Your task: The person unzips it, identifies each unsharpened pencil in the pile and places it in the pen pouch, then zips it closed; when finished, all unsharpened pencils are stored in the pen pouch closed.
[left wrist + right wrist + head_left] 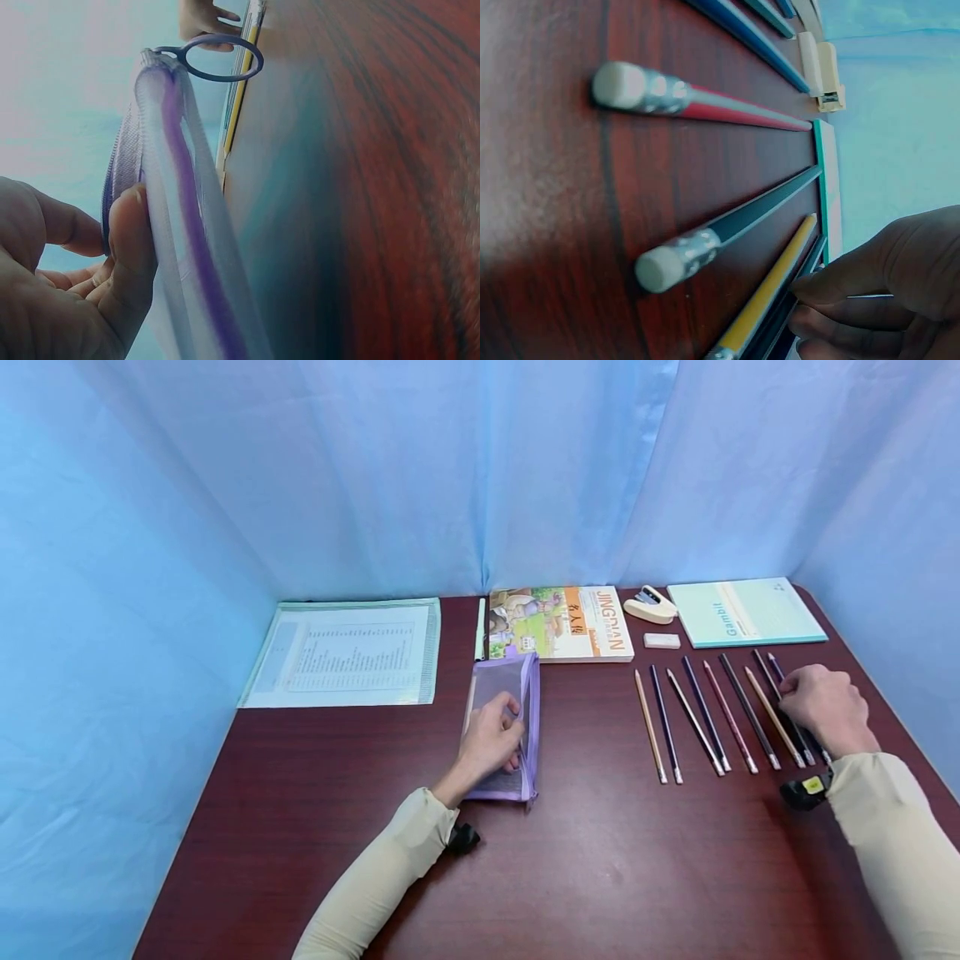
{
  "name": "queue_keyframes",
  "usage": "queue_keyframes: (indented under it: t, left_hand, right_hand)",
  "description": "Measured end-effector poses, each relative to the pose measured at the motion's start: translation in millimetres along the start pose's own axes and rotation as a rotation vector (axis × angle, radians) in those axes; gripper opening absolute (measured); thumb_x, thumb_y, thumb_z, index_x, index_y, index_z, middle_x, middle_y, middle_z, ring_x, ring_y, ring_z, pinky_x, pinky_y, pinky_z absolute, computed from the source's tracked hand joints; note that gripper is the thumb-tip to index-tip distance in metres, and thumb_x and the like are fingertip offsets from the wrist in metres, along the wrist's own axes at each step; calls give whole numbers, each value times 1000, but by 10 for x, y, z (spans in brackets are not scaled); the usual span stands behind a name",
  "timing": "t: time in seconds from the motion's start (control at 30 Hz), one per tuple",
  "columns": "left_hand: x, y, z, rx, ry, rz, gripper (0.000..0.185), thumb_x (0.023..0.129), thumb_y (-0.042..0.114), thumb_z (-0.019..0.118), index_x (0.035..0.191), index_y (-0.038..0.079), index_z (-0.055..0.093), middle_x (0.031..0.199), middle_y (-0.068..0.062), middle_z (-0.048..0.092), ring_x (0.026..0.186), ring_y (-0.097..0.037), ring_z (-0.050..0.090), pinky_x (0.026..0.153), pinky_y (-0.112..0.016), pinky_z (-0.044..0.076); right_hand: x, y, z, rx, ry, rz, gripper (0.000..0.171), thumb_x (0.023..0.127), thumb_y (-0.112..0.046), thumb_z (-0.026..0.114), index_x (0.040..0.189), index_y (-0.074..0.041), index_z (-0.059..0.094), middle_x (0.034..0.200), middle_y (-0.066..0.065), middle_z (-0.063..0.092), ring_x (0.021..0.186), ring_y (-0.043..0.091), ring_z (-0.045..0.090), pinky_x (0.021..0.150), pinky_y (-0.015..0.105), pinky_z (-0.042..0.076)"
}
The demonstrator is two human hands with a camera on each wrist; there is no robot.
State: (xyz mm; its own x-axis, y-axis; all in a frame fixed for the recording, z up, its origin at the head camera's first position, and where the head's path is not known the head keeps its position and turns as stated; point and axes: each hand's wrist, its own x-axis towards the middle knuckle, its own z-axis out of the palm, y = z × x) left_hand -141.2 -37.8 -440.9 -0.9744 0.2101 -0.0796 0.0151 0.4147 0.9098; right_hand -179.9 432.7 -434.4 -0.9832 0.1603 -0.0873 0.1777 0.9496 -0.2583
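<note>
My left hand (491, 739) pinches the open edge of a purple mesh zipper pouch (531, 718) between thumb and fingers. In the left wrist view the pouch's mouth (187, 202) gapes, with a ring pull (225, 58) at its zipper end. At the right end of a row of pencils, my right hand (825, 706) has its thumb and fingers curled at a dark pencil (799, 281). Part of that pencil is hidden by the fingers. Beside it lie a yellow pencil (769, 292), a black pencil (765, 202) and a red pencil (742, 114), their eraser ends facing me.
A clear document folder (345, 652) lies at the back left. Along the back are a picture-covered book (555, 622), a stapler (650, 606), a white eraser (662, 641) and a pale green notebook (746, 612). A light green stick-like item (480, 628) lies by the book. Blue curtains (375, 477) surround the table.
</note>
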Motion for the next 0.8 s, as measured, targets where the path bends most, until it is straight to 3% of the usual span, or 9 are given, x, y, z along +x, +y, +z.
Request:
queue_keyframes:
  t: [0.3,0.47,0.53,0.6,0.67,0.8]
  left_hand:
    - [-5,0,-4,4,0,-9,15,90,3,50,104,3,56,62,-11,66,34,-10,55,37,-37,58]
    - [-10,5,-3,5,-3,-7,16,91,3,51,105,3,56,62,-11,67,34,-10,55,37,-37,58]
    - [-9,6,-8,10,0,-2,15,91,3,51,105,3,56,62,-12,67,34,-10,54,36,-36,57]
    - [-5,5,-11,12,3,0,15,91,3,51,104,3,56,63,-13,67,34,-10,54,36,-35,56]
    - [0,4,-15,8,2,4,15,90,3,51,104,3,56,63,-14,67,34,-10,54,35,-35,56]
    - [3,2,-16,3,1,8,15,90,3,50,103,3,56,62,-14,67,34,-10,54,36,-36,56]
  right_hand:
    - [26,-48,7,-23,22,-15,27,73,-9,64,95,6,64,85,33,64,67,45,59,46,49,47]
    - [-28,-95,-92,-5,49,-12,36,72,-14,70,99,9,65,87,33,65,76,53,58,55,57,48]
    - [-53,-113,-139,17,45,-19,39,75,-16,69,104,10,66,94,34,66,86,57,56,63,61,47]
    - [-67,-125,-173,53,38,-37,40,78,-17,69,106,11,65,91,30,69,88,55,57,70,60,46]
    - [-74,-131,-193,96,22,-59,43,82,-17,69,111,14,64,91,28,72,83,46,62,79,60,41]
    - [-100,-153,-184,287,-84,-34,45,91,-18,65,121,15,58,71,3,75,64,15,70,82,38,56]
